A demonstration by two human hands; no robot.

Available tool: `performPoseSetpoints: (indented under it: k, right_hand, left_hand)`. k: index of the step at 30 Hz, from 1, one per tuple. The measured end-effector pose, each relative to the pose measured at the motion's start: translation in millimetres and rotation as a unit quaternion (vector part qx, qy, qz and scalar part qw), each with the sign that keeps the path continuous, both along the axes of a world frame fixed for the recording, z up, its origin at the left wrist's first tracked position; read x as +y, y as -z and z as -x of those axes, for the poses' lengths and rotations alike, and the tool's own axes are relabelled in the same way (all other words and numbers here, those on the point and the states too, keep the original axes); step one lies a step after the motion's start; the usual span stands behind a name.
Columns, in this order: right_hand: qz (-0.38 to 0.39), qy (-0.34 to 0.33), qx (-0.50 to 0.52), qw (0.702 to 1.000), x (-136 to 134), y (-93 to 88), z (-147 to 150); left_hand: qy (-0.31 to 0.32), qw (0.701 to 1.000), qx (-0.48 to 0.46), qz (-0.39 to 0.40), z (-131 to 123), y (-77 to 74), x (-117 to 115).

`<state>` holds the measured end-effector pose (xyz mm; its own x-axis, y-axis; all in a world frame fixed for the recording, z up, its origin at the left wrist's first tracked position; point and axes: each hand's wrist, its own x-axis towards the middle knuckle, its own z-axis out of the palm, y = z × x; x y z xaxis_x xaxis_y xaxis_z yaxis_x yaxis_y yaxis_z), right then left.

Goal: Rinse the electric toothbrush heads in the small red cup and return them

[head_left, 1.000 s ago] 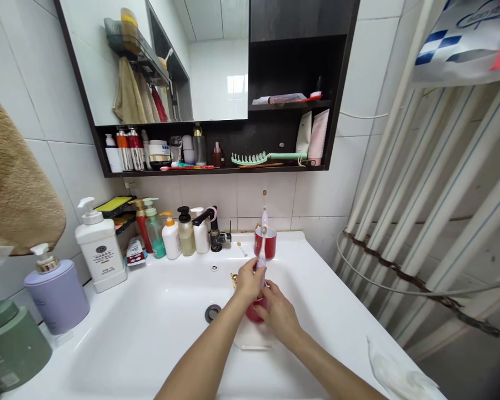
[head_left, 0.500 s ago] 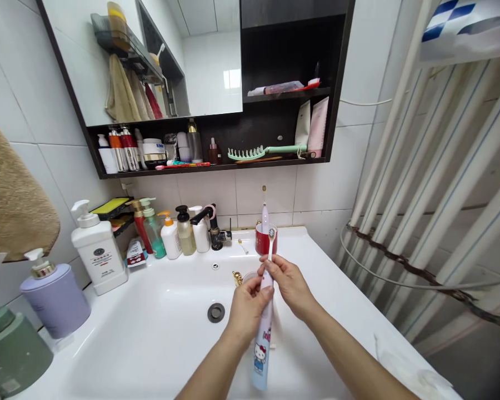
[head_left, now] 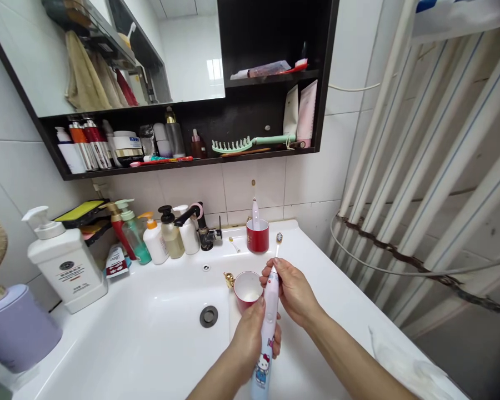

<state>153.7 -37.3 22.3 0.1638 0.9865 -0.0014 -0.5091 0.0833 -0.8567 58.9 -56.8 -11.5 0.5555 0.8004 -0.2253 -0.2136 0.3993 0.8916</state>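
Observation:
Both my hands hold a pale electric toothbrush (head_left: 269, 311) with a cartoon cat on its handle, upright over the white sink (head_left: 150, 333). My left hand (head_left: 252, 341) is wrapped round the lower handle. My right hand (head_left: 291, 289) grips the upper part just below the neck, with the brush head pointing up. A red cup (head_left: 247, 289) with a white inside stands in the basin just left of my hands. A second red cup (head_left: 257, 236) holding another electric toothbrush stands on the back rim.
A black tap (head_left: 200, 222) and several pump bottles (head_left: 154, 239) line the back rim; a large white pump bottle (head_left: 64, 261) and a lilac one (head_left: 14, 328) stand left. A dark shelf (head_left: 191, 158) carries toiletries and a green comb (head_left: 250, 143). A white radiator (head_left: 433, 166) fills the right.
My hands lifted the toothbrush out of the red cup and raised it upright; the cup now stands uncovered in the basin. The view shifted right and down.

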Motion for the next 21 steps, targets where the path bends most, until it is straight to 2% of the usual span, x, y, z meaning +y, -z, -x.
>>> performPoseSetpoints:
  k: [3, 8, 11, 13, 16, 19, 21]
  right_hand:
    - [-0.001, -0.008, 0.053, 0.999, 0.3, 0.5, 2.3]
    - [-0.007, 0.017, 0.053, 0.998, 0.7, 2.6, 3.9]
    - [-0.013, 0.017, 0.070, 0.997, 1.4, 3.0, 4.0]
    - [-0.017, 0.012, 0.076, 0.997, 1.9, 2.8, 3.1]
    - [-0.007, 0.000, 0.067, 0.998, 2.6, 3.0, 0.7]
    - [0.007, -0.012, 0.059, 0.998, 3.1, 4.6, -1.3]
    - [0.003, -0.001, 0.052, 0.999, 3.1, 5.8, -1.4]
  left_hand:
    - [0.036, 0.998, -0.013, 0.056, -0.6, -0.6, -0.9]
    - [-0.027, 0.999, 0.037, -0.022, -2.0, -1.8, -3.5]
    - [0.017, 0.999, 0.005, 0.045, -2.5, -3.9, -4.7]
    - [0.018, 0.998, -0.005, 0.058, -3.1, -3.9, -5.3]
    - [-0.020, 0.999, 0.017, 0.028, -4.2, -1.6, -5.4]
    - [-0.015, 0.999, 0.027, 0.028, -4.0, 0.7, -4.7]
    - [-0.018, 0.999, 0.044, -0.001, -3.3, 1.2, -4.0]
